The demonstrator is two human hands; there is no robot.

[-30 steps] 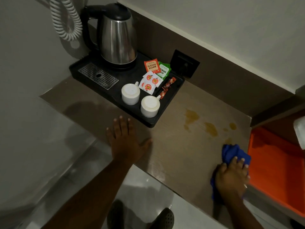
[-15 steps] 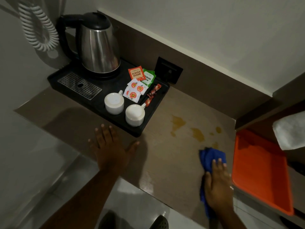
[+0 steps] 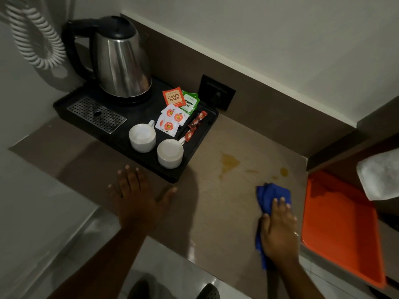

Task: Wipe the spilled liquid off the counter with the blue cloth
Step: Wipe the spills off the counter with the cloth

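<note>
Yellow-brown spilled liquid [image 3: 228, 162] lies on the brown counter [image 3: 216, 212], with a thin smear and a small drop [image 3: 284, 172] further right. The blue cloth [image 3: 269, 194] is bunched on the counter just below those drops. My right hand [image 3: 278, 229] presses flat on the cloth's near part, fingers spread over it. My left hand [image 3: 138, 197] rests flat on the counter near its front edge, fingers apart, holding nothing.
A black tray [image 3: 200, 134] at the back left carries a steel kettle [image 3: 121, 61], two white cups [image 3: 142, 137], and tea sachets [image 3: 174, 98]. An orange tray [image 3: 339, 225] sits lower at the right, under a white towel [image 3: 380, 175]. A wall socket [image 3: 217, 91] is behind.
My right hand has slid the blue cloth left and forward over the counter; the patch of liquid near the cloth is now only a faint smear. My left hand stays put.
</note>
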